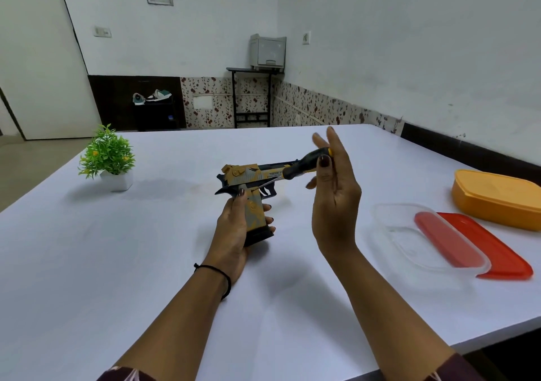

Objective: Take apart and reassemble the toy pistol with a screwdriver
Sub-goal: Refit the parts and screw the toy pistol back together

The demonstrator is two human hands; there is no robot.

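The left hand [234, 228] is wrapped round the handle of the toy pistol [248, 175] and holds it up over the middle of the white table [146, 248], barrel pointing right. The right hand [333, 205] pinches the black handle of the screwdriver [301, 165] with its thumb and a finger - the other fingers stick straight up, a bit apart. The metal tip touches the pistol's side just above the trigger. A small green plant [108, 155] sits far left. On the right are an orange box [494, 196], a clear tub [392, 234] and a red lid [497, 251].
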